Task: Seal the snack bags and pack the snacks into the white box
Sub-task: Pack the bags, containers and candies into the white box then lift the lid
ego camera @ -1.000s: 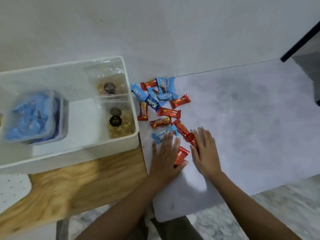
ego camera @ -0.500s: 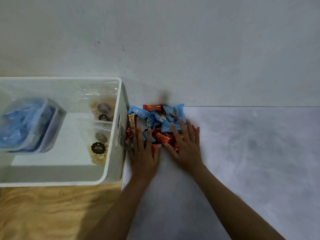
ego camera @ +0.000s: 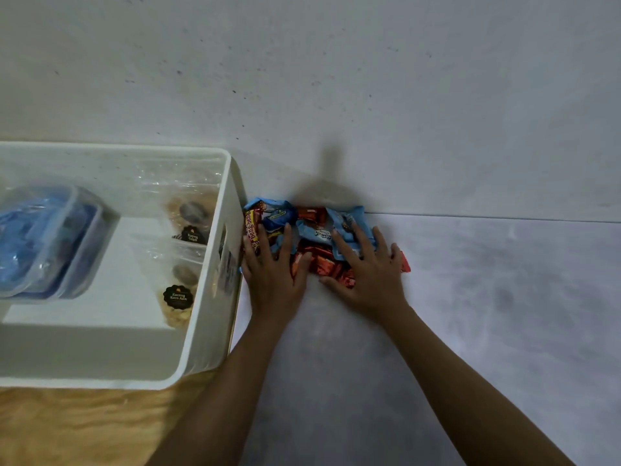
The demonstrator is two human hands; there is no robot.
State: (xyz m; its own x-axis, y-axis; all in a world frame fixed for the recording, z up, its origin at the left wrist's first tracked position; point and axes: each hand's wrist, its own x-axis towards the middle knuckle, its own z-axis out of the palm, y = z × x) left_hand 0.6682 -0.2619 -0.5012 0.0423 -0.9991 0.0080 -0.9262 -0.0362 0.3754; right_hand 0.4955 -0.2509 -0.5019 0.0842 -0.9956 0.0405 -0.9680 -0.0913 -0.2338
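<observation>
A heap of small red and blue wrapped snacks (ego camera: 314, 230) lies on the grey table against the wall, right beside the white box (ego camera: 215, 297). My left hand (ego camera: 274, 274) lies flat on the heap's left side, fingers spread, touching the box wall. My right hand (ego camera: 366, 270) lies flat on the right side, fingers spread over blue and red wrappers. Neither hand has a wrapper closed in its fingers. Inside the box stand two clear snack bags with black labels (ego camera: 178, 294) along its right wall, and a clear tub of blue wrapped snacks (ego camera: 43, 240) at the left.
The box stands on a wooden board (ego camera: 84, 428) at the left. The white wall (ego camera: 336, 95) rises straight behind the heap. Grey tabletop (ego camera: 487, 314) stretches to the right and toward me.
The snacks, scattered in a line a second ago, have been pushed by both hands into a tight heap against the wall and box. The view has tilted up and closer.
</observation>
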